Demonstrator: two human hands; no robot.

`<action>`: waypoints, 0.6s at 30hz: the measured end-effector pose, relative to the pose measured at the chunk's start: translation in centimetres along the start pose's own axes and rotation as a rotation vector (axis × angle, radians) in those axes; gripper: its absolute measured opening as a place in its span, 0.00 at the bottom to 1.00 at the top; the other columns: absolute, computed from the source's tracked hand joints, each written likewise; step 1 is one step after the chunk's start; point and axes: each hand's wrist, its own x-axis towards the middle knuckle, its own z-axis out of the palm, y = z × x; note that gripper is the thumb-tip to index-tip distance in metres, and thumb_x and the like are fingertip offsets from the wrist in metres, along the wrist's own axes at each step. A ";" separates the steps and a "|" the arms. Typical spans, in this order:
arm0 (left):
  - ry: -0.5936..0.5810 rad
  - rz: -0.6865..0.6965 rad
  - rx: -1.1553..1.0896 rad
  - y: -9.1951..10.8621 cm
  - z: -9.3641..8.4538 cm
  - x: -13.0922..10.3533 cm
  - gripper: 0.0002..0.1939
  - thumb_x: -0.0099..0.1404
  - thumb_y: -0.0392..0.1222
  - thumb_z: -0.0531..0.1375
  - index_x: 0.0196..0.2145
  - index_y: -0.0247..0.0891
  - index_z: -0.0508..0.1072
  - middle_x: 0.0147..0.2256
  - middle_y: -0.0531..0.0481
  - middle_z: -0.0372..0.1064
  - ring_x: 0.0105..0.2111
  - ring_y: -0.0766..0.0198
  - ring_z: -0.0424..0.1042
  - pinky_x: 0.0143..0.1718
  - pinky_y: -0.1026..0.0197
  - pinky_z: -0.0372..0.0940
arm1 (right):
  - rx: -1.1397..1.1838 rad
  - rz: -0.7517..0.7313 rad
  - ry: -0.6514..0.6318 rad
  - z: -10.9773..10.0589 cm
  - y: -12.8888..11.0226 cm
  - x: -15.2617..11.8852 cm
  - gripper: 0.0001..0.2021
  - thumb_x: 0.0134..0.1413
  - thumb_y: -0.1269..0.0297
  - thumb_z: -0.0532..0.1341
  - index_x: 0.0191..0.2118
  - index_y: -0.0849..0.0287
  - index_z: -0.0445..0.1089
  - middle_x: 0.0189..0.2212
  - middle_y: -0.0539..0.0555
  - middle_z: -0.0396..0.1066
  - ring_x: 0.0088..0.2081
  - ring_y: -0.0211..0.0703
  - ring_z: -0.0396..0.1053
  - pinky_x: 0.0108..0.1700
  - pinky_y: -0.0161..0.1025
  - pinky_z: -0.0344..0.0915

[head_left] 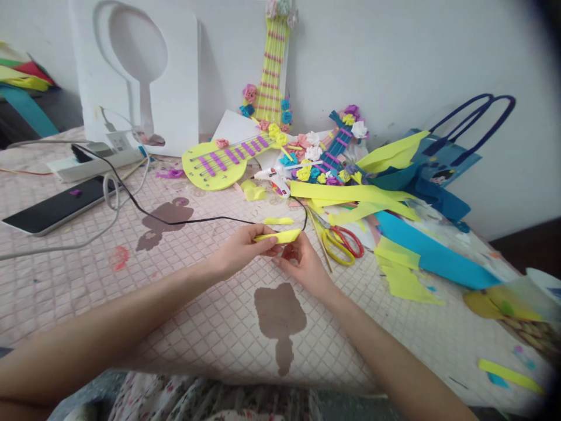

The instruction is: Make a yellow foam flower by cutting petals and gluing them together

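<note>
Between my two hands is a folded strip of yellow crepe paper [286, 236], held above the quilted tablecloth. My left hand [245, 248] pinches its left end, thumb on top. At the right end, the fingers of my right hand [302, 257] close on the paper's tip. Just beyond lies a second small yellow paper strip [279, 221]. Scissors [344, 242] with one yellow and one red handle rest to the right of my right hand, beside a thin wooden stick [321, 240]. A white glue gun [276, 178] lies farther back, its black cord looping near my hands.
Paper-covered toy guitars [223, 165] with crepe flowers stand and lie at the back. Yellow strips [350, 192] and a blue strip [438, 251] spread rightward. A tablet-like device [56, 202] and power strip [94, 161] sit left; a blue bag [451, 158] stands back right.
</note>
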 end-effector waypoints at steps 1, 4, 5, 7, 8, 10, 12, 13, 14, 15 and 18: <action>0.000 0.002 0.002 0.0 0.0 0.0 0.12 0.59 0.44 0.62 0.33 0.32 0.70 0.32 0.47 0.72 0.35 0.64 0.72 0.44 0.57 0.67 | -0.012 0.003 0.003 0.0 0.1 0.0 0.19 0.48 0.59 0.64 0.44 0.55 0.58 0.33 0.50 0.67 0.33 0.39 0.66 0.35 0.38 0.65; 0.001 -0.005 0.001 0.1 0.1 -0.1 0.11 0.60 0.45 0.62 0.33 0.32 0.70 0.32 0.48 0.72 0.34 0.65 0.72 0.44 0.57 0.67 | -0.042 0.006 0.008 0.0 0.1 0.0 0.18 0.50 0.59 0.63 0.45 0.55 0.59 0.33 0.50 0.67 0.33 0.39 0.66 0.35 0.38 0.65; 0.003 -0.007 -0.001 0.2 0.2 -0.1 0.11 0.60 0.44 0.61 0.33 0.31 0.70 0.32 0.48 0.72 0.34 0.65 0.72 0.44 0.57 0.67 | -0.048 0.007 0.010 0.0 0.1 0.0 0.17 0.51 0.60 0.62 0.45 0.55 0.59 0.33 0.50 0.67 0.32 0.39 0.66 0.35 0.38 0.64; 0.006 -0.002 -0.006 0.2 0.3 -0.1 0.11 0.60 0.44 0.61 0.33 0.31 0.70 0.33 0.47 0.72 0.34 0.65 0.72 0.44 0.57 0.68 | -0.051 0.003 0.010 0.0 0.0 0.0 0.16 0.51 0.59 0.62 0.45 0.55 0.60 0.32 0.50 0.67 0.32 0.39 0.65 0.35 0.38 0.64; 0.008 0.003 -0.010 0.3 0.3 -0.1 0.11 0.60 0.44 0.62 0.33 0.31 0.70 0.33 0.47 0.72 0.34 0.65 0.72 0.43 0.58 0.68 | -0.047 -0.001 0.007 0.0 0.0 0.0 0.16 0.52 0.59 0.62 0.45 0.55 0.60 0.32 0.50 0.67 0.32 0.39 0.65 0.35 0.38 0.64; 0.008 0.008 -0.019 0.3 0.3 -0.1 0.11 0.60 0.44 0.62 0.33 0.31 0.70 0.33 0.47 0.72 0.34 0.65 0.72 0.43 0.57 0.68 | -0.029 -0.011 0.001 -0.1 0.1 0.0 0.17 0.51 0.59 0.62 0.46 0.55 0.60 0.34 0.50 0.67 0.32 0.39 0.65 0.35 0.38 0.65; -0.002 0.010 -0.025 0.3 0.3 0.0 0.11 0.60 0.44 0.62 0.33 0.31 0.70 0.34 0.47 0.72 0.35 0.65 0.72 0.44 0.57 0.68 | -0.002 -0.016 -0.015 -0.2 0.1 0.1 0.18 0.51 0.58 0.62 0.47 0.55 0.60 0.36 0.51 0.68 0.33 0.39 0.65 0.36 0.38 0.65; -0.006 0.010 -0.024 0.3 0.3 0.0 0.11 0.60 0.44 0.61 0.33 0.31 0.70 0.34 0.47 0.72 0.35 0.65 0.72 0.44 0.57 0.68 | 0.017 -0.016 -0.026 -0.2 0.1 0.1 0.18 0.52 0.58 0.62 0.47 0.55 0.61 0.37 0.52 0.68 0.34 0.39 0.65 0.37 0.38 0.65; -0.010 0.008 -0.022 0.3 0.3 0.0 0.12 0.60 0.44 0.61 0.34 0.31 0.70 0.34 0.47 0.72 0.35 0.65 0.72 0.44 0.57 0.68 | 0.039 -0.014 -0.038 -0.2 0.1 0.1 0.17 0.53 0.57 0.61 0.47 0.55 0.61 0.37 0.52 0.68 0.35 0.39 0.66 0.37 0.38 0.65; -0.013 0.006 -0.022 0.3 0.3 0.0 0.12 0.60 0.45 0.61 0.34 0.31 0.70 0.35 0.47 0.72 0.35 0.65 0.73 0.44 0.57 0.68 | 0.062 -0.010 -0.049 -0.3 0.1 0.1 0.16 0.54 0.57 0.60 0.47 0.55 0.61 0.37 0.52 0.68 0.36 0.40 0.66 0.38 0.38 0.65; -0.014 -0.008 -0.029 0.4 0.3 0.0 0.11 0.60 0.44 0.62 0.34 0.32 0.70 0.35 0.48 0.72 0.35 0.66 0.73 0.45 0.58 0.68 | 0.119 0.001 -0.056 -0.3 0.2 0.1 0.14 0.56 0.56 0.58 0.47 0.54 0.61 0.36 0.52 0.67 0.38 0.41 0.67 0.39 0.39 0.66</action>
